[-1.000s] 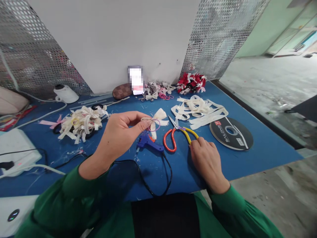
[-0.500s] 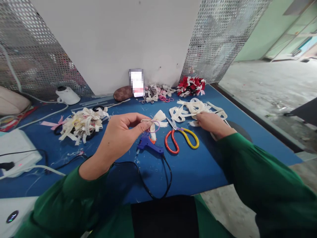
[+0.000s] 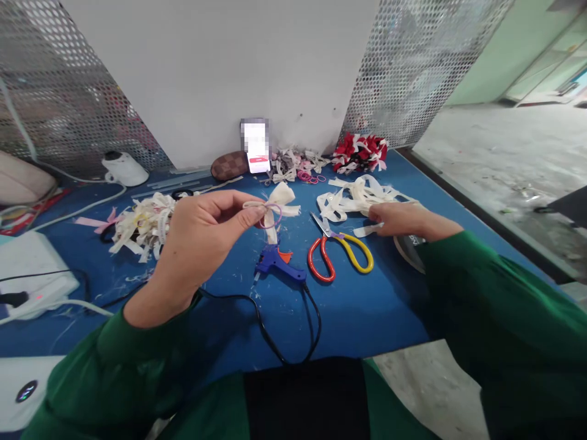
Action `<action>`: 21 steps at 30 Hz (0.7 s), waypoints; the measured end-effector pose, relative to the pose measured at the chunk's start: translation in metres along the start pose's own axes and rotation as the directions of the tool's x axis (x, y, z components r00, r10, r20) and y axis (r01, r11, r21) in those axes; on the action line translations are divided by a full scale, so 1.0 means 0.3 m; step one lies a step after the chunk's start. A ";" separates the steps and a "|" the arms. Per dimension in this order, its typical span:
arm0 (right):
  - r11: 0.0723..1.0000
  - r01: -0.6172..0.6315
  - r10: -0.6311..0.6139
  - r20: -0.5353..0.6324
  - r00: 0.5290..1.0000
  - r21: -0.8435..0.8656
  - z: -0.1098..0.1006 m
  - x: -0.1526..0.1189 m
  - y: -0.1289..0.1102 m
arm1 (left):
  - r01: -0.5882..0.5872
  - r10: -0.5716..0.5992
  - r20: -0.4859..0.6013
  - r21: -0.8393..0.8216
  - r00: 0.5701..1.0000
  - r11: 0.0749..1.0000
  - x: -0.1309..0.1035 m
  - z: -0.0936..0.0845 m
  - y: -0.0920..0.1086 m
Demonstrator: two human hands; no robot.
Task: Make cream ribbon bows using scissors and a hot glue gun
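One cream ribbon bow (image 3: 280,194) with purple elastic loop (image 3: 281,218), centre of the frame, above the tabletop (image 3: 367,318); pinched between thumb and fingers of the left hand (image 3: 197,235). Below it: one blue glue gun (image 3: 279,265), orange trigger, black cord. Right of centre: one pair of scissors (image 3: 336,235), red and yellow handles; one tangle of cream ribbon (image 3: 360,194), right hand (image 3: 398,220) at its near edge, fingers curled, grip cannot be told. Dark reel (image 3: 408,247), partly hidden by the right sleeve. Left of frame: one heap of cream bows (image 3: 142,226).

Sleeves (image 3: 477,299) are green, the front panel (image 3: 307,400) apparently black.
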State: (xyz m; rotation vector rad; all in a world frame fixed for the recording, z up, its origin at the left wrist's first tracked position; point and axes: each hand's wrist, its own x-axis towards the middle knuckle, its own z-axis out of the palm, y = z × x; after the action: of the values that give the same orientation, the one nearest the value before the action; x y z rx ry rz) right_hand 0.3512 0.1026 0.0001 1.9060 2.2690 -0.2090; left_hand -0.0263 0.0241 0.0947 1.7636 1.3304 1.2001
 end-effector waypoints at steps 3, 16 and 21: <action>0.996 0.042 -0.028 0.176 0.984 -0.075 0.028 -0.020 -0.030 | -0.043 0.043 -0.067 0.003 0.997 0.999 0.001 -0.009 0.003; 0.972 0.229 -0.235 -0.191 0.953 -0.051 0.022 0.128 -0.196 | 0.134 -0.132 -0.054 0.020 0.990 0.991 -0.168 -0.015 -0.020; 0.974 0.226 -0.224 -0.098 0.970 0.010 0.053 0.181 -0.223 | 0.257 -0.244 0.116 -0.112 0.963 0.960 -0.299 0.063 -0.113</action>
State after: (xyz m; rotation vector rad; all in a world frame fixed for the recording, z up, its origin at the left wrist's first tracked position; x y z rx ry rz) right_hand 0.2769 0.1399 -0.0274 1.6995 2.5566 -0.1744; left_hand -0.0297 -0.0502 0.0312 1.4948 1.3416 1.0171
